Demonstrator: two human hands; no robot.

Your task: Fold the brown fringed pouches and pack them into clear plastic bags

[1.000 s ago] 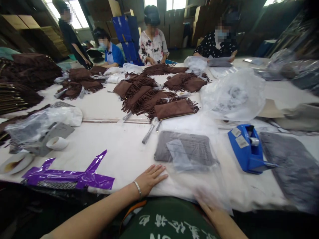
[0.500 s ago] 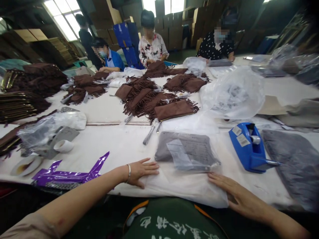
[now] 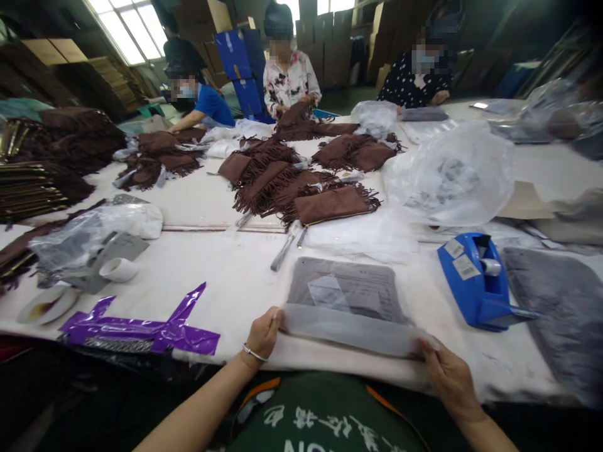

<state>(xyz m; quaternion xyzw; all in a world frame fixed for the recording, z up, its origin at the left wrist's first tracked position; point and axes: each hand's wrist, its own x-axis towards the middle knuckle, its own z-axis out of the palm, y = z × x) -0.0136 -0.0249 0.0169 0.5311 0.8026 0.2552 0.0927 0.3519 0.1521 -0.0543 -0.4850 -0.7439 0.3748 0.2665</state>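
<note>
Looking down, I see my left hand (image 3: 264,333), a thin bracelet at its wrist, and my right hand (image 3: 447,376) at the near edge of a white-covered work table (image 3: 235,276). Both hands are nearly closed, each pinching one end of the folded-over band of a clear plastic bag (image 3: 348,329), which stretches between them. Directly ahead of my grip, just past that band, a flat grey pack (image 3: 346,289) lies under clear film. Left of my left hand lies a purple foil strip (image 3: 141,333). Right of my right hand sits a blue tape dispenser (image 3: 480,282), with a second grey pack (image 3: 551,314) beyond it. Well ahead of my grip, brown fringed suede pouches (image 3: 330,206) lie in rows, a large loose plastic bag (image 3: 447,176) to their right. Across the table, a co-worker in a floral blouse (image 3: 288,81) faces me.
</note>
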